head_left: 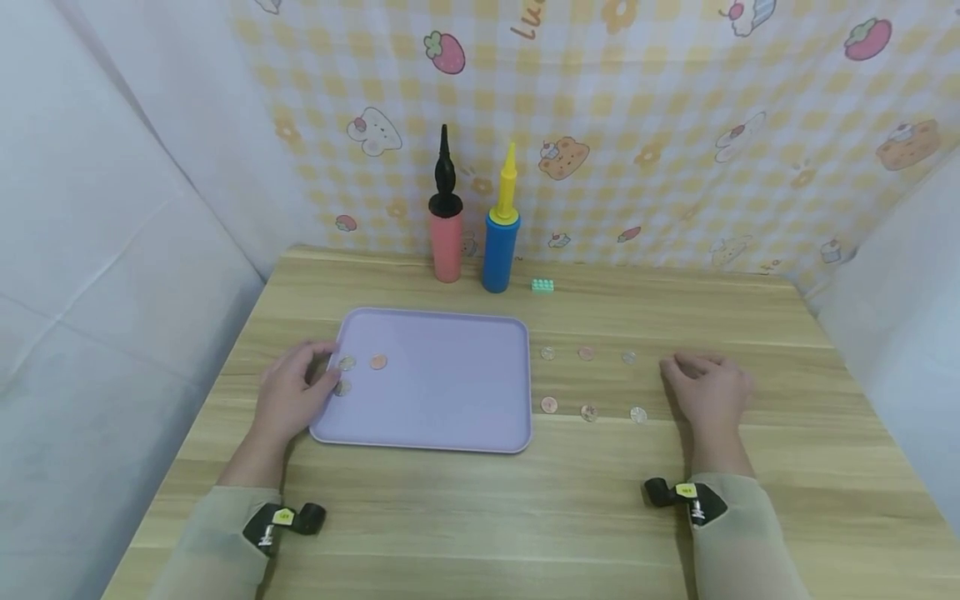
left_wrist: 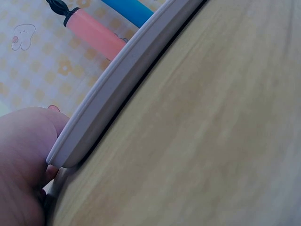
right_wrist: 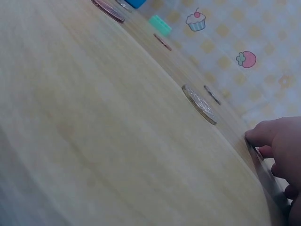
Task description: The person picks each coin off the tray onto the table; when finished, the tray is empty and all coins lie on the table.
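Note:
A lilac rectangular tray (head_left: 435,375) lies on the table. My left hand (head_left: 292,392) grips its left edge, the thumb over the rim beside the coins; in the left wrist view, part of a finger shows below the tray's rim (left_wrist: 108,94). Two silvery coins (head_left: 342,387) and a copper coin (head_left: 378,362) lie in the tray by that hand. To the tray's right, several coins (head_left: 588,412) lie in two rows. My right hand (head_left: 708,392) rests on the table just right of them, fingers loosely curled. No held thing shows there, though the palm is hidden.
Behind the tray stand a pink hand pump (head_left: 447,246) with a black top and a blue hand pump (head_left: 498,254) with a yellow top. A small mint-green toy brick (head_left: 542,285) lies beside them. A yellow checked curtain (head_left: 637,108) hangs at the table's back edge.

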The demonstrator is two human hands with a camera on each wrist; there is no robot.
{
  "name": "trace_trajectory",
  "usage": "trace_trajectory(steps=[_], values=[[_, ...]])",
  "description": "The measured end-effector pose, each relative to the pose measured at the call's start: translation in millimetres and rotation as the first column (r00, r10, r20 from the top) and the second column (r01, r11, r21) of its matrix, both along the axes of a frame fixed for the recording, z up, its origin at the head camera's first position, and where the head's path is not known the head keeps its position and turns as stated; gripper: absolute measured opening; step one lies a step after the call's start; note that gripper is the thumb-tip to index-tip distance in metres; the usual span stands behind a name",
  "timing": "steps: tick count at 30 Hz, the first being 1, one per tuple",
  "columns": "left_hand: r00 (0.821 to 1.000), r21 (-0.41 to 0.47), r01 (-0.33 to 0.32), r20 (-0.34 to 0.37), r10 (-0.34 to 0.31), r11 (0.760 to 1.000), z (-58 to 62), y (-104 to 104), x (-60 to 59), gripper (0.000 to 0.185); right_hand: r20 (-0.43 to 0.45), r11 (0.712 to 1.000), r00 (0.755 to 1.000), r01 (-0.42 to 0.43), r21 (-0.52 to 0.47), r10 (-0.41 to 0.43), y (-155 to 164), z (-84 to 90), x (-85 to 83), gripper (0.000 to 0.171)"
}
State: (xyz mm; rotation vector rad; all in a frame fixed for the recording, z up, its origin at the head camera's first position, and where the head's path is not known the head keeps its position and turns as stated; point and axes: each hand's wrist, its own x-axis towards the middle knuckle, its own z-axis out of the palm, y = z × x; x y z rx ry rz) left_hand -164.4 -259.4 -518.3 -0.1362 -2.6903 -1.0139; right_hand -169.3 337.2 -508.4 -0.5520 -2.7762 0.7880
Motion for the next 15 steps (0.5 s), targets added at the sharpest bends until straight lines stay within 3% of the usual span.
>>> trace_trajectory(steps=[7, 12, 15], values=[[1.000, 0.003, -0.003, 0.014, 0.003, 1.000, 1.1, 1.8, -1.1, 0.035, -0.017, 0.999, 1.000, 0.018, 0.033, -0.017, -2.7, 0.2, 0.9, 0.052], [1.000, 0.004, 0.005, 0.014, -0.005, 1.000, 1.1, 1.5, -1.7, 0.035, -0.177, 0.999, 0.984, -0.006, 0.053, 0.016, -19.9, 0.4, 2.9, 0.044], [1.000, 0.002, 0.006, 0.008, -0.006, 1.000, 0.2, 0.1, -1.5, 0.034, -0.306, 0.994, 0.947, -0.075, 0.079, 0.096, -41.1, -2.3, 2.5, 0.041]])
